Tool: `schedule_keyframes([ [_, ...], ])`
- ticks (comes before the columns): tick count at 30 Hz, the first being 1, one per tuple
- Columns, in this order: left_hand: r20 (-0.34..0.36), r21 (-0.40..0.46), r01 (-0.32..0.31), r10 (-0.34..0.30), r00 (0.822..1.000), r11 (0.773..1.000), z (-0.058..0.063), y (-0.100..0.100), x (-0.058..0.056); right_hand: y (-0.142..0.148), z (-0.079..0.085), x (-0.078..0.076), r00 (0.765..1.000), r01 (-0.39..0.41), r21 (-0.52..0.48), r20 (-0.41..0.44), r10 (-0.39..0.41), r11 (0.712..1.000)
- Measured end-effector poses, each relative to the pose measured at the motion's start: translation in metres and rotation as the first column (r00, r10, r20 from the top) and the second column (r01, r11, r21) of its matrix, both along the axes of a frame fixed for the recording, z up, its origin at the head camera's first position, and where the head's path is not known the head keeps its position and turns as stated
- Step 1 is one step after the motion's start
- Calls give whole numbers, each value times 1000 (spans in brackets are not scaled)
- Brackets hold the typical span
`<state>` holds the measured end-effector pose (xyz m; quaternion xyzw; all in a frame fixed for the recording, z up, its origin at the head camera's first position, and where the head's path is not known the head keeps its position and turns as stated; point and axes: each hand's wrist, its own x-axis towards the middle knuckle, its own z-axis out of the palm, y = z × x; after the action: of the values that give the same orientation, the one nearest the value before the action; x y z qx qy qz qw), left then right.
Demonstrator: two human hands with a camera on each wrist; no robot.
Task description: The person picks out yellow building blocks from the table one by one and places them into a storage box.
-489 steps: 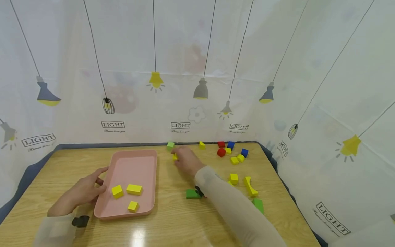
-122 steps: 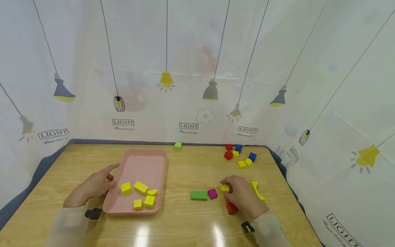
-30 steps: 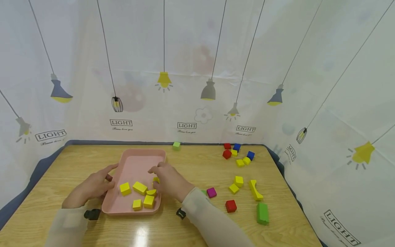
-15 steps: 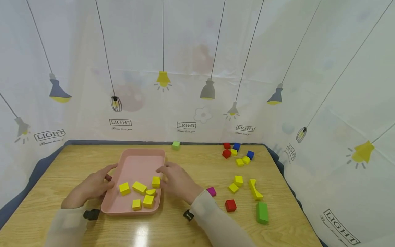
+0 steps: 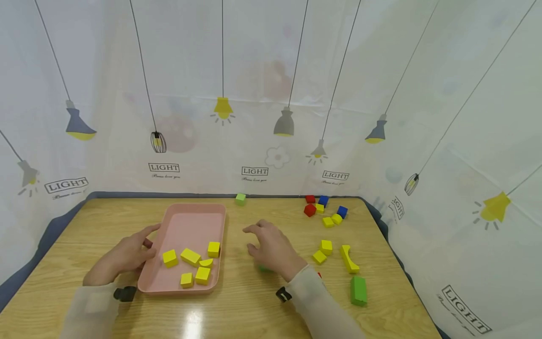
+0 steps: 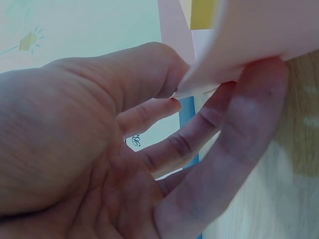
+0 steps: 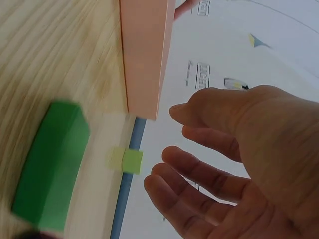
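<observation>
My left hand pinches the left rim of a pink tray; in the left wrist view the thumb lies at the rim and a finger presses the wall's outer side. Several yellow blocks lie in the tray's near half, among them a cube by the right wall and a half-round block. Right of the tray, my right hand hovers over the table with fingers spread and holds nothing. Beneath it a green block is partly covered in the head view.
Two yellow cubes, a yellow arch block and an upright-lying green block are on the right. Red, blue and yellow blocks cluster at the back right. A light green cube sits at the back edge, before a curtain.
Several more yellow blocks are in the tray than at first. The right hand has let go of a yellow cube by the tray's right wall and moved right. The left hand keeps its place.
</observation>
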<state>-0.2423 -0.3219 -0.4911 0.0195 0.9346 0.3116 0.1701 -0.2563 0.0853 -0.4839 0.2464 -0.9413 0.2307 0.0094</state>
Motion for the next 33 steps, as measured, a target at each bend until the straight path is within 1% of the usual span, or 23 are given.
schedule_keyframes([
  [4,10,7,-4,4,1000,1000,0,0,0,22,-3,-1,999,39,-14,10,-39,999],
  [9,7,14,-1,1,1000,1000,1,0,0,50,-7,0,993,113,-47,34,-111,993],
  [12,6,12,0,0,1000,1000,0,0,0,65,-10,-1,987,160,-30,40,-159,987],
  [15,6,6,-3,3,1000,1000,0,0,0,78,-12,-2,977,205,-13,59,-204,979],
  [19,4,1,1,-1,1000,1000,0,0,0,92,-14,-2,957,268,-10,117,-265,963],
  [25,0,4,0,0,1000,1000,-1,0,-1,111,-16,-5,927,354,8,132,-352,935],
  [28,2,9,-4,3,1000,1000,-1,0,-1,121,-16,-7,918,375,19,128,-374,927],
  [33,8,23,-8,8,1000,1000,-1,-1,0,137,-16,-12,924,365,31,107,-367,930],
])
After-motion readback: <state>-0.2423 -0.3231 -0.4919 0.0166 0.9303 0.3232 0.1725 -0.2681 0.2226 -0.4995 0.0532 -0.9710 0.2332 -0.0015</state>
